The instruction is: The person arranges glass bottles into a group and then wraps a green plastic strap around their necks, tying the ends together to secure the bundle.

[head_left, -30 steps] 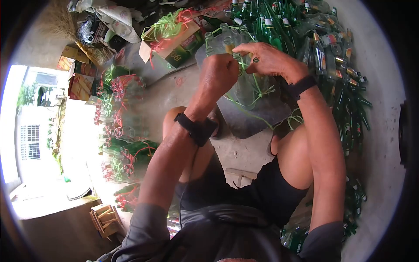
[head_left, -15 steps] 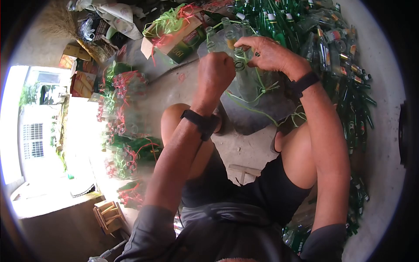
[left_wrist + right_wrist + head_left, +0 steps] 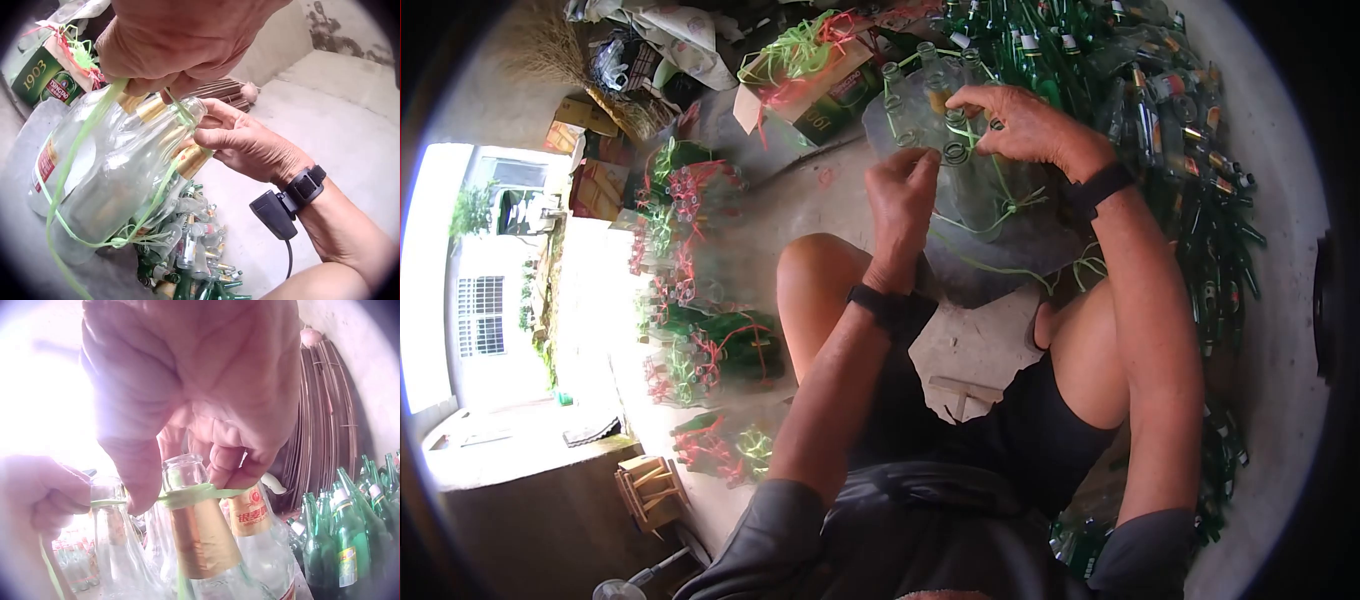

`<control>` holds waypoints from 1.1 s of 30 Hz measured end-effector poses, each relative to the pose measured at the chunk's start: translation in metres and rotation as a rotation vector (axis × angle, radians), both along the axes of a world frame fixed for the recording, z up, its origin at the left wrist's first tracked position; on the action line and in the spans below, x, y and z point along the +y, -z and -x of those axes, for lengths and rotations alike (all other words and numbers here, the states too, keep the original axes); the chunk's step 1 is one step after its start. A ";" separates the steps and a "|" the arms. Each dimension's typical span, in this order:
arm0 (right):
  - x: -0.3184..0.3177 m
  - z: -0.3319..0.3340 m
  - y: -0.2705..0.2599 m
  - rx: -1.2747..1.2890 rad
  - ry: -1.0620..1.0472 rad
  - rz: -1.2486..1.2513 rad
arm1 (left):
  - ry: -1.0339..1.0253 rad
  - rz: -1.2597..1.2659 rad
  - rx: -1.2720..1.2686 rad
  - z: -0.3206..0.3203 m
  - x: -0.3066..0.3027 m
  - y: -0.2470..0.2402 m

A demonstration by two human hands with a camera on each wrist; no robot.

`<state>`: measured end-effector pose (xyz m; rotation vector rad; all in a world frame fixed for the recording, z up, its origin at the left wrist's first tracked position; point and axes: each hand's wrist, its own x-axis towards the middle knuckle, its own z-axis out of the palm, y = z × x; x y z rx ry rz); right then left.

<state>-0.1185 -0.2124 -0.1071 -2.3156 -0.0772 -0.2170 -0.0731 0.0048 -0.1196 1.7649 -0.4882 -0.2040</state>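
Near the green carton (image 3: pixel 832 103), head view shows the clear bottles (image 3: pixel 976 195). Left wrist view: left hand (image 3: pixel 187 40) grips the green strap (image 3: pixel 80 135). Right wrist view: right hand (image 3: pixel 200 378) curls around one bottle neck (image 3: pixel 184 472), perhaps pinching also the strap.

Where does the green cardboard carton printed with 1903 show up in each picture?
Head view: the green cardboard carton is at the upper middle, left of the clear glass bottles.
Left wrist view: the carton is in the upper left corner.
Right wrist view: not in it.
Shared landmark: those bottles with the pale green plastic strap, right of upper middle in the head view, left of centre in the left wrist view, lower middle in the right wrist view.
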 end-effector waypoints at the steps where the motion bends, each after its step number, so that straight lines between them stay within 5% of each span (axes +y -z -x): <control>1: 0.000 0.000 0.000 0.001 -0.002 0.001 | -0.012 0.068 0.050 0.003 0.001 0.000; 19: 0.005 0.007 -0.014 0.152 0.041 -0.107 | -0.111 0.220 0.519 0.021 0.007 0.017; 28: 0.016 0.008 -0.033 -0.326 0.004 0.205 | -0.126 0.227 0.522 0.013 -0.002 0.022; 33: 0.042 0.005 -0.034 -0.153 -0.038 0.234 | -0.150 0.253 0.527 0.011 -0.007 0.032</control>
